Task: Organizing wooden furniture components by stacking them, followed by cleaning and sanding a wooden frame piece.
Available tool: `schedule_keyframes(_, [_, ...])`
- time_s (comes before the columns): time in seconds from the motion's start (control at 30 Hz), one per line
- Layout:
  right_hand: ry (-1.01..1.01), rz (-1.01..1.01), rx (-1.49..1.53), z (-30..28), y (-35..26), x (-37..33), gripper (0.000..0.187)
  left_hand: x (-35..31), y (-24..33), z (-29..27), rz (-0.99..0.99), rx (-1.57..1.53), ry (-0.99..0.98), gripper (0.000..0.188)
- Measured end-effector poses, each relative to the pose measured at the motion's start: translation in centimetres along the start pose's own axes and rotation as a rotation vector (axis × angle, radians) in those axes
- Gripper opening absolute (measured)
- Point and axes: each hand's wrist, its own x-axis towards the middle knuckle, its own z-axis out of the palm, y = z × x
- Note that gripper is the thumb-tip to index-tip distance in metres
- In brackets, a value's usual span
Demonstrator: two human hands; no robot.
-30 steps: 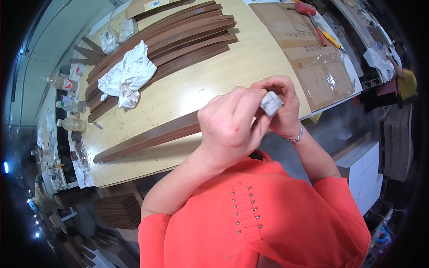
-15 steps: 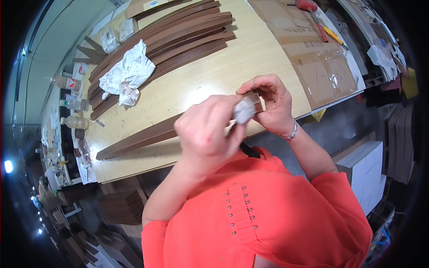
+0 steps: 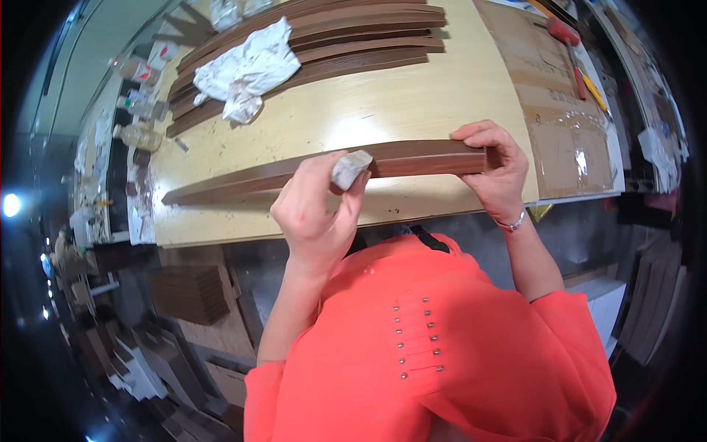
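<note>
A long dark-brown wooden strip (image 3: 423, 158) lies across the near part of the table, its left end narrowing to a point. My right hand (image 3: 501, 166) grips its right end, thumb below and fingers over the top. Closed around a small greyish-white block or wad (image 3: 351, 169), my left hand (image 3: 313, 202) holds it against the strip near the middle. What the block is made of I cannot make out. Behind the strip, a crumpled white cloth (image 3: 254, 62) is draped over several similar brown strips (image 3: 368, 37).
Bottles (image 3: 136, 138) stand along the table's left edge. On the right, flattened cardboard (image 3: 563, 140) bears a red-headed mallet (image 3: 565, 33) and a yellow-handled tool (image 3: 593, 90). Stacked brown boards (image 3: 190, 293) sit below the table at left. The pale tabletop (image 3: 390, 110) shows small dark specks.
My left hand has slid leftward along the strip with the white block, away from the right end. The right hand keeps hold of that end. The view has shifted, and the strip lies more level.
</note>
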Motion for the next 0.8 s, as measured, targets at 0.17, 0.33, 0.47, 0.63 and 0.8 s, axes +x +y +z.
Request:
schedule_keyframes(0.17, [-0.028, -0.044, -0.138, -0.4, 0.6, -0.4, 0.038, -3.5, -9.2, -5.6, -0.471, 0.297, 0.118, 0.015])
schedule_keyframes(0.33, [-0.108, 0.189, -0.317, -1.3, 1.3, -1.1, 0.036, -8.3, -13.9, -11.0, -0.585, 0.352, 0.387, 0.018])
schedule_keyframes(0.47, [-0.081, 0.432, 0.001, -1.6, 1.9, -1.0, 0.034, -8.1, -12.3, -8.6, -0.612, 0.142, 0.44, 0.015])
schedule_keyframes(0.63, [0.023, 0.876, 0.327, -1.5, 1.2, -1.2, 0.027, -6.3, -9.6, -5.4, -0.591, -0.016, 0.338, 0.016])
schedule_keyframes(0.8, [0.043, 1.115, 0.432, -1.7, 4.4, -3.7, 0.023, -5.5, -8.3, -3.5, -0.583, -0.117, 0.24, 0.017])
